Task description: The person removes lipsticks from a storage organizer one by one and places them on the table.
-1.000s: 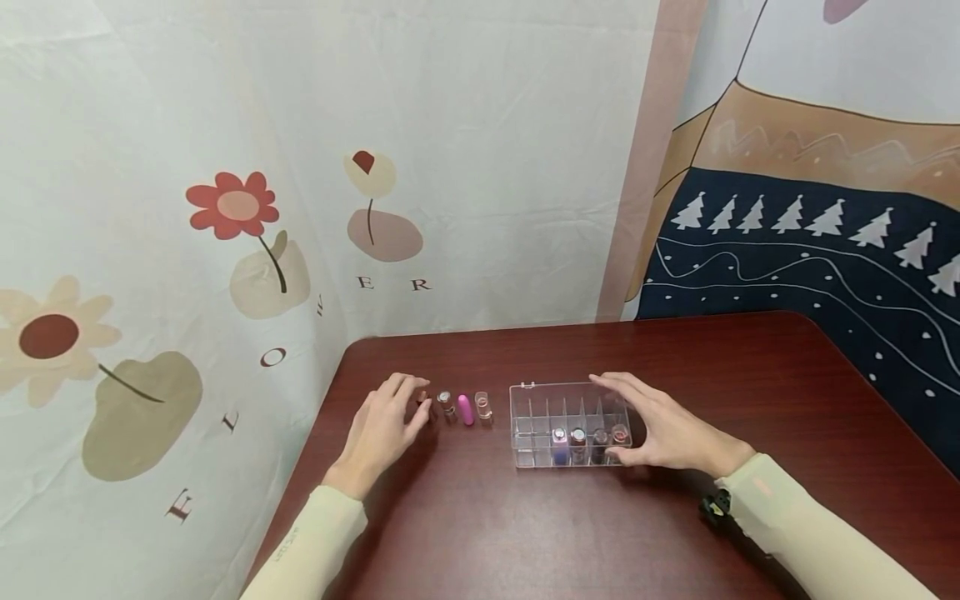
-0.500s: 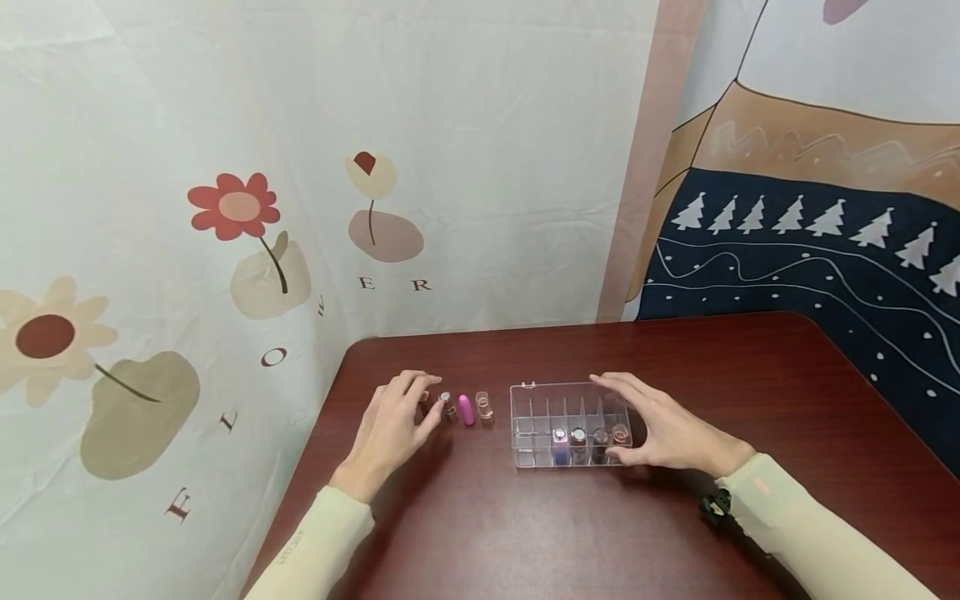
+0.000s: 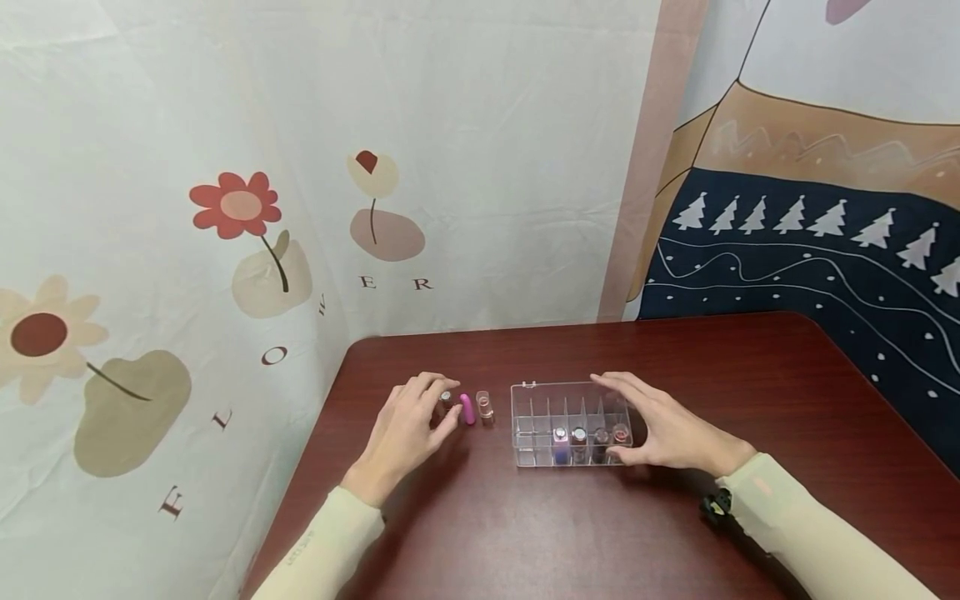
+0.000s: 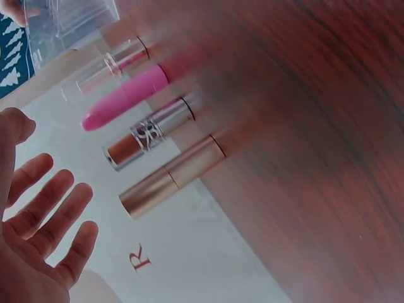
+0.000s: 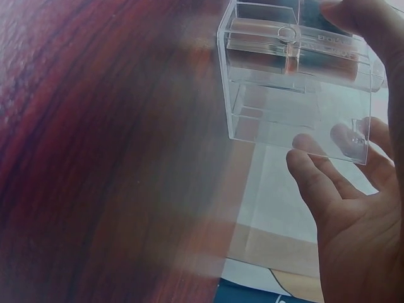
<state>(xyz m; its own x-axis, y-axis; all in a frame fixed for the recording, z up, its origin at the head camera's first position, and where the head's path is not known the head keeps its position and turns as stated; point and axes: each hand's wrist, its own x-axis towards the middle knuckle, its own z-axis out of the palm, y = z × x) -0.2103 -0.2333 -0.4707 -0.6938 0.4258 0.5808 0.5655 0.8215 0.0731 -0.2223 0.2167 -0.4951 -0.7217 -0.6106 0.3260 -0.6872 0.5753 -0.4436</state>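
My left hand (image 3: 403,429) hovers beside a row of upright lipstick tubes, its fingers loosely spread and holding nothing. In the left wrist view the row runs from a gold tube (image 4: 172,177) to a silver-and-clear tube with an orange end (image 4: 149,134), a pink tube (image 4: 126,98) and a clear tube (image 4: 113,65). The hand hides the gold tube in the head view. My right hand (image 3: 663,427) grips the right end of a clear divided box (image 3: 525,425), thumb at the front, fingers at the back. Several lipsticks (image 3: 579,446) stand in its front row.
The dark red table (image 3: 570,533) carries the tubes and the box. Behind it hangs a white cloth (image 3: 495,167) with printed flowers, and a dark blue one with trees (image 3: 795,250) to the right. A black band (image 3: 716,505) is at the right wrist.
My left hand has shifted rightward along the row of tubes, from the gold tube past the silver-and-clear one towards the pink. My right hand and the box have stayed put.
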